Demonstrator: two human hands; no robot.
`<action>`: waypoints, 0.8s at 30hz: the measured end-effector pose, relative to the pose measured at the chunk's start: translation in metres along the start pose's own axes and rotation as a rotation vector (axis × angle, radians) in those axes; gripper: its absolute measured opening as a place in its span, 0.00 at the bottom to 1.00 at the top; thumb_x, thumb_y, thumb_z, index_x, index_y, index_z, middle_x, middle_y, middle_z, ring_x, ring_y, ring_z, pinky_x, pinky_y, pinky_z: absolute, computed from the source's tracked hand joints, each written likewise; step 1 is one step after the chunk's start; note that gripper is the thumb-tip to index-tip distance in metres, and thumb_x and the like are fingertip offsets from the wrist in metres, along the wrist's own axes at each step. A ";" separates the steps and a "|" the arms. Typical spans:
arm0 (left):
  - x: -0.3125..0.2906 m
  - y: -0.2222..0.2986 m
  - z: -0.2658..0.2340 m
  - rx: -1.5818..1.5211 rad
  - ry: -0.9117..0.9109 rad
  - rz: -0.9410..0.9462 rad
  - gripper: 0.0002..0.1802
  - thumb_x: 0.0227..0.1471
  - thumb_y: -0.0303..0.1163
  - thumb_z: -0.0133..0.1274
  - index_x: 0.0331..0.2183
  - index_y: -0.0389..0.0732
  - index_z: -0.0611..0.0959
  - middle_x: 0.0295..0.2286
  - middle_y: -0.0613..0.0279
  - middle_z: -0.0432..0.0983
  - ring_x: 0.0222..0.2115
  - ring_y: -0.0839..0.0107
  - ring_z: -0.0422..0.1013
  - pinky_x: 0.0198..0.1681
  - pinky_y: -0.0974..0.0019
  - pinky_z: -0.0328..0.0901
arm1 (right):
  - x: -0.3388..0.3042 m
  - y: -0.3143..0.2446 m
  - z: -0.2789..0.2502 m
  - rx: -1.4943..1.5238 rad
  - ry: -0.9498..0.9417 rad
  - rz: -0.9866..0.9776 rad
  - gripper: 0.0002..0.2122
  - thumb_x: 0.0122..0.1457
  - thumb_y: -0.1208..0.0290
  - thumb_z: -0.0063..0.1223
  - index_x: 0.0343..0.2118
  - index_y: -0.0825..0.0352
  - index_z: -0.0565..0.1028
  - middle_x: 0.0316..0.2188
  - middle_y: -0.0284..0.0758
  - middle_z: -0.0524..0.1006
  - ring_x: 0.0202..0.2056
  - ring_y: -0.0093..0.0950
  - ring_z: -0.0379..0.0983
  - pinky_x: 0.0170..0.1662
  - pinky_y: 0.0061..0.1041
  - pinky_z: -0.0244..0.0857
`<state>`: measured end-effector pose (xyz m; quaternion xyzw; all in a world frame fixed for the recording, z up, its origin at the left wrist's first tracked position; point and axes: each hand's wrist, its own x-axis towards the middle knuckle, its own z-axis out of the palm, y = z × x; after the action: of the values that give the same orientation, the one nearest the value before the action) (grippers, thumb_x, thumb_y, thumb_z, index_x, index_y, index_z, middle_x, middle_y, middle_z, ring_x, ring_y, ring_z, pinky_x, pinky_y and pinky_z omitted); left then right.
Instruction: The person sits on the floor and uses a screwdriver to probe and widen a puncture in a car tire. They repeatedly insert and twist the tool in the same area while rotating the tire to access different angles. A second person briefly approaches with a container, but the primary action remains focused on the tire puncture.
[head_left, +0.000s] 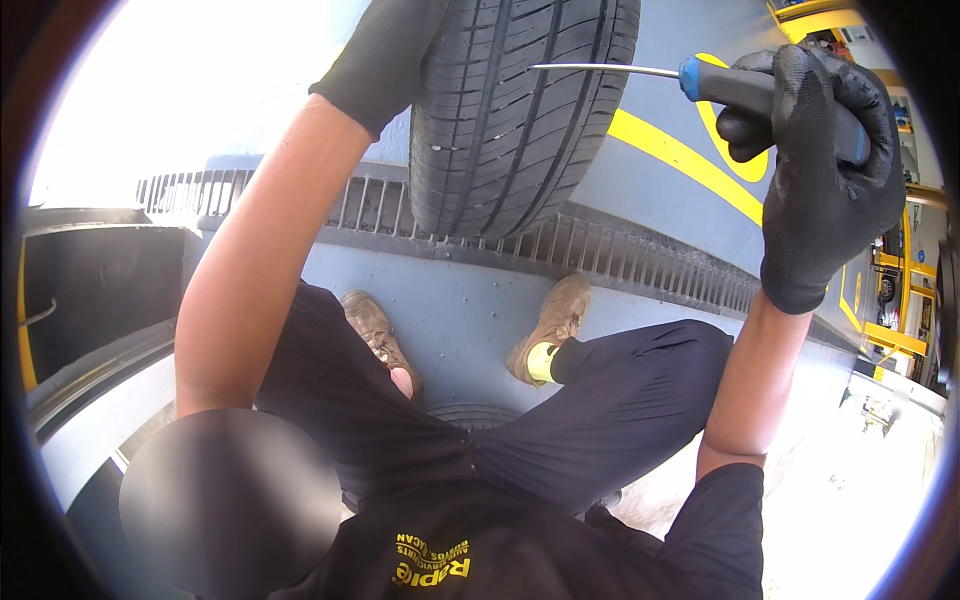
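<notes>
While the tire [510, 140] stands upright at twelve o'clock, tread facing the wearer, the right grip [830, 160] at two o'clock is wrapped around the handle of a slim-shafted hand tool [722, 84]. The shaft points toward nine o'clock, and its tip lies over the tread near a groove; whether it touches the rubber I cannot tell. The left grip [385, 65], at eleven o'clock, lies against the tire's left side; its fingers run out of sight, so I cannot tell how tightly they close.

To work the tread well, the left grip would best brace the tire firmly, well clear of the tip's line, since a round tire could roll if pushed. The tip should follow a groove at a shallow angle, with short, light strokes; a hard jab could skid off toward the left forearm [275, 225]. A pale speck [437, 148] toward seven o'clock on the tread may merit a closer look. Below the tire runs a slatted grating [630, 250], whose gaps could swallow a dropped tool.
</notes>
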<state>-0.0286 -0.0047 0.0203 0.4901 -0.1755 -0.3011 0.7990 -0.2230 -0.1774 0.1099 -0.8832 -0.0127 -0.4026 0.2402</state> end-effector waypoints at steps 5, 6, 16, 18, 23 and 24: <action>0.000 0.012 -0.015 0.503 0.171 0.558 0.31 0.66 0.49 0.50 0.57 0.31 0.76 0.49 0.56 0.78 0.42 0.69 0.77 0.47 0.65 0.72 | 0.014 0.014 -0.006 -0.143 -0.143 -0.475 0.11 0.55 0.76 0.70 0.42 0.68 0.82 0.37 0.40 0.85 0.36 0.31 0.85 0.39 0.26 0.81; -0.002 0.016 -0.013 0.596 0.158 0.662 0.32 0.66 0.49 0.50 0.57 0.31 0.75 0.49 0.55 0.77 0.42 0.69 0.77 0.47 0.65 0.72 | 0.015 0.014 -0.006 -0.132 -0.168 -0.485 0.11 0.55 0.76 0.70 0.42 0.68 0.82 0.38 0.40 0.85 0.36 0.31 0.85 0.40 0.27 0.81; -0.070 0.025 0.000 0.987 -0.256 0.929 0.35 0.64 0.49 0.53 0.60 0.31 0.68 0.53 0.51 0.72 0.46 0.65 0.75 0.50 0.63 0.72 | 0.008 0.030 -0.002 0.037 -0.109 -0.263 0.11 0.58 0.77 0.67 0.44 0.68 0.81 0.38 0.41 0.85 0.37 0.31 0.85 0.40 0.28 0.81; -0.090 0.020 0.003 1.008 -0.333 0.923 0.36 0.63 0.49 0.54 0.61 0.31 0.67 0.54 0.50 0.70 0.47 0.64 0.74 0.50 0.63 0.72 | 0.008 0.028 -0.001 0.075 -0.114 -0.233 0.11 0.59 0.77 0.67 0.44 0.68 0.81 0.38 0.41 0.85 0.37 0.31 0.85 0.41 0.28 0.81; -0.114 0.002 0.003 1.028 -0.401 0.896 0.39 0.62 0.48 0.56 0.62 0.31 0.64 0.56 0.48 0.68 0.49 0.62 0.73 0.51 0.62 0.71 | 0.002 0.028 0.002 0.142 -0.128 -0.175 0.11 0.60 0.77 0.65 0.45 0.68 0.81 0.38 0.41 0.85 0.37 0.32 0.85 0.41 0.29 0.81; -0.112 0.001 0.003 1.043 -0.398 0.898 0.40 0.62 0.48 0.56 0.63 0.31 0.63 0.56 0.47 0.67 0.50 0.62 0.73 0.51 0.62 0.71 | 0.003 0.029 0.003 0.157 -0.122 -0.168 0.11 0.60 0.77 0.65 0.46 0.68 0.81 0.38 0.41 0.85 0.37 0.32 0.85 0.41 0.29 0.81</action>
<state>-0.1149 0.0673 0.0245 0.6242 -0.6239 0.0964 0.4604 -0.2123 -0.2024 0.0982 -0.8804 -0.1328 -0.3643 0.2728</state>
